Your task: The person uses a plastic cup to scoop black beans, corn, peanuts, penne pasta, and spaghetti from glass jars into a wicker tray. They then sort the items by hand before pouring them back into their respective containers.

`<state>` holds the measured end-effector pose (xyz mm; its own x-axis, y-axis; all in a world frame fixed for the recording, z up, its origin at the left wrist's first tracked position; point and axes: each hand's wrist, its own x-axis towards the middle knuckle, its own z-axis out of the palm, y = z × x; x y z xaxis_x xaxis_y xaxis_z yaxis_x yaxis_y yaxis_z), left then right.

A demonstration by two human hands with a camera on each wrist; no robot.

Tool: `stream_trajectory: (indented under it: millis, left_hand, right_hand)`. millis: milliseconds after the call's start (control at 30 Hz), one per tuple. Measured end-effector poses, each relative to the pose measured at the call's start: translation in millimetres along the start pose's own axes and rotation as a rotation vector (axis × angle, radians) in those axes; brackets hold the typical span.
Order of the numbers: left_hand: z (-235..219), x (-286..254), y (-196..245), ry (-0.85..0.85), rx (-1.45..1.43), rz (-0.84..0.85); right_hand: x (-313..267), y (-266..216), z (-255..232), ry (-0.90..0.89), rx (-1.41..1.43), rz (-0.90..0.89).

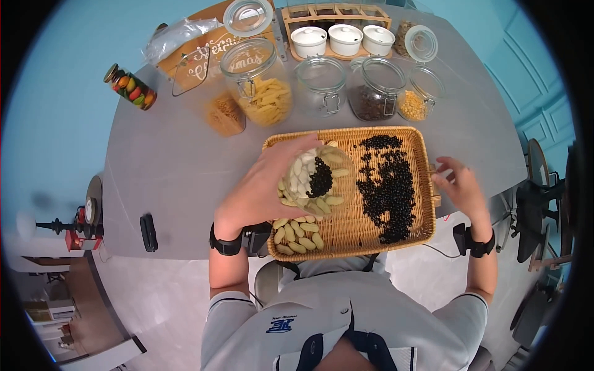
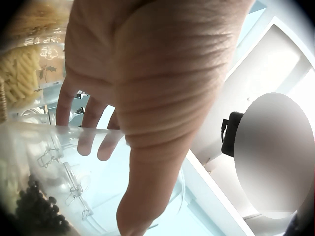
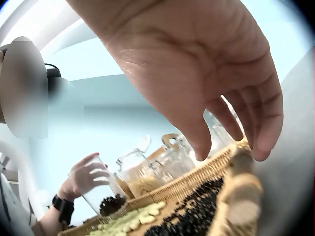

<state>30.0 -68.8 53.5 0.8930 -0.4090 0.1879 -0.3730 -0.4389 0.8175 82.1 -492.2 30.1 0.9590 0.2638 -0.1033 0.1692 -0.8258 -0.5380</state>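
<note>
My left hand [image 1: 263,179] grips a clear cup [image 1: 322,207] over the left part of the wicker tray [image 1: 346,250]. White pieces and black beans [image 1: 320,178] lie in the cup. In the left wrist view, the fingers and thumb of the hand [image 2: 142,98] are around the clear wall. Below it in the tray are unshelled peanuts [image 1: 298,238]; a wide patch of black beans [image 1: 390,191] covers the right part. My right hand [image 1: 463,188] hovers by the tray's right handle [image 1: 435,185], fingers loosely bent, holding nothing; the right wrist view shows the hand [image 3: 206,64] above the handle [image 3: 243,196].
Behind the tray stand a pasta jar [image 1: 266,102], an empty glass jar [image 1: 320,86], a jar of dark contents [image 1: 374,105] and a corn jar [image 1: 414,106]. White lidded pots [image 1: 345,40] are farther back. A black object [image 1: 148,232] lies at the table's left.
</note>
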Motion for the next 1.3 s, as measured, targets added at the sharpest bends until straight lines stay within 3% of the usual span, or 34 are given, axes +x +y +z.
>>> stream_trajectory:
  millis: [33, 133, 167, 567, 1033, 1133, 1233, 1300]
  left_hand:
    - [2, -2, -3, 0.03, -0.049, -0.008]
    - [2, -1, -6, 0.079, -0.082, -0.017]
    - [3, 1, -7, 0.057, -0.057, -0.009]
    - [12, 8, -10, -0.05, -0.018, -0.015]
    - [14, 29, 33, -0.221, 0.293, 0.086]
    - [18, 38, 39, -0.264, 0.277, 0.039]
    - [20, 41, 34, -0.293, 0.277, 0.038]
    - [21, 44, 37, -0.349, 0.278, 0.014]
  right_hand:
    - [-4, 6, 8, -0.004, -0.054, 0.022]
    - [-10, 12, 24, -0.108, 0.341, 0.194]
    - [-9, 22, 31, -0.085, 0.405, 0.113]
    - [-13, 19, 39, 0.003, 0.462, 0.165]
    - [-12, 34, 43, -0.038, 0.603, 0.08]
    - [-7, 31, 23, -0.021, 0.341, 0.106]
    - [-7, -3, 6, 0.222, -0.065, -0.096]
    - [2, -22, 18, 0.214, -0.184, -0.443]
